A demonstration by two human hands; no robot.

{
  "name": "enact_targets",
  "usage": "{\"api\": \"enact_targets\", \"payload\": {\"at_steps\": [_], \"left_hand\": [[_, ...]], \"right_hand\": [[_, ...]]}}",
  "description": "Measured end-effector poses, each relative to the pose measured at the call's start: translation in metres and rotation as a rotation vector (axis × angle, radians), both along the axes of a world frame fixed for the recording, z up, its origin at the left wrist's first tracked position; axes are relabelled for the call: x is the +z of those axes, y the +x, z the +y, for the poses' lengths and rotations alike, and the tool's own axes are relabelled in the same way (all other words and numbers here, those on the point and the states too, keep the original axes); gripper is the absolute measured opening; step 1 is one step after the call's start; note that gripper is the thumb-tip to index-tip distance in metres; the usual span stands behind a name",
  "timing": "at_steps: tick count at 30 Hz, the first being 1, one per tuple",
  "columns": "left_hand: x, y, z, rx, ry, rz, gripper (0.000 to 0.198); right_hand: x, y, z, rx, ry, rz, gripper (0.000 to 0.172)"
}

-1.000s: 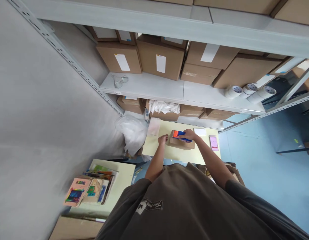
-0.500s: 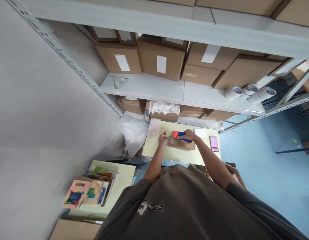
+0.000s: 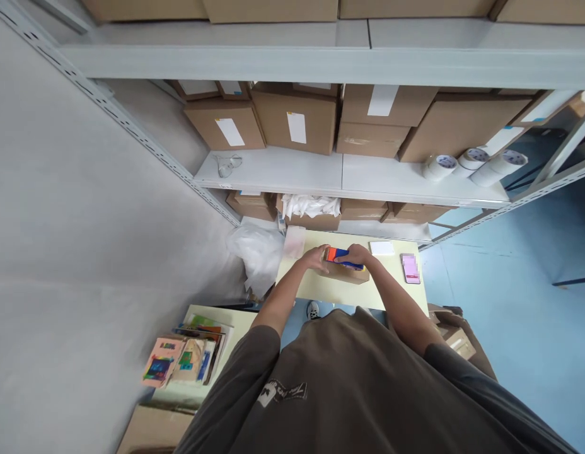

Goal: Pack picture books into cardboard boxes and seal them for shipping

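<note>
A small brown cardboard box [image 3: 342, 273] lies on the pale yellow table [image 3: 330, 291] below me. My right hand [image 3: 357, 255] is closed round an orange and blue tape dispenser [image 3: 337, 254] that rests on the box's top. My left hand [image 3: 316, 257] lies against the box's left end with its fingers stretched along it.
A pink phone [image 3: 410, 268], a white pad [image 3: 382, 248] and a pale packet [image 3: 294, 241] lie on the table. A white plastic bag [image 3: 259, 249] sits to its left. Grey shelving [image 3: 340, 173] above holds cardboard cartons and tape rolls [image 3: 472, 165]. Colourful booklets [image 3: 183, 362] lie on a second table at lower left.
My left hand has moved right, from a loose fist apart from the box to flat against its left end. My right hand stays on the dispenser. The view has shifted a little.
</note>
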State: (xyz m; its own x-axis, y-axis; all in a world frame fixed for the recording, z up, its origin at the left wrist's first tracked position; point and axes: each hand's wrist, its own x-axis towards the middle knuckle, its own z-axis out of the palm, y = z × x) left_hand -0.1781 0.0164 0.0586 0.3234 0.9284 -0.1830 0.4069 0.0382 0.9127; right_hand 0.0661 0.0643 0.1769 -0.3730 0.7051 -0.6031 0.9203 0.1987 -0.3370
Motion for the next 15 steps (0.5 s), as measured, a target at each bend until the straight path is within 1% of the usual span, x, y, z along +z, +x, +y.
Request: {"api": "enact_targets", "payload": {"at_steps": [6,9,12,15], "left_hand": [[0.000,0.004,0.006,-0.088,-0.044,0.079,0.142],[-0.001,0.006,0.008,-0.110,-0.072,0.106,0.147],[0.000,0.006,0.008,-0.076,-0.082,0.108,0.148],[0.002,0.008,0.009,-0.053,-0.088,0.119,0.146]], "right_hand": [[0.002,0.004,-0.005,-0.056,0.003,-0.056,0.085],[0.003,0.016,-0.004,-0.075,0.016,-0.075,0.086],[0.003,0.046,-0.003,-0.069,0.019,-0.089,0.084],[0.001,0.089,-0.006,-0.079,0.011,-0.096,0.081]]}}
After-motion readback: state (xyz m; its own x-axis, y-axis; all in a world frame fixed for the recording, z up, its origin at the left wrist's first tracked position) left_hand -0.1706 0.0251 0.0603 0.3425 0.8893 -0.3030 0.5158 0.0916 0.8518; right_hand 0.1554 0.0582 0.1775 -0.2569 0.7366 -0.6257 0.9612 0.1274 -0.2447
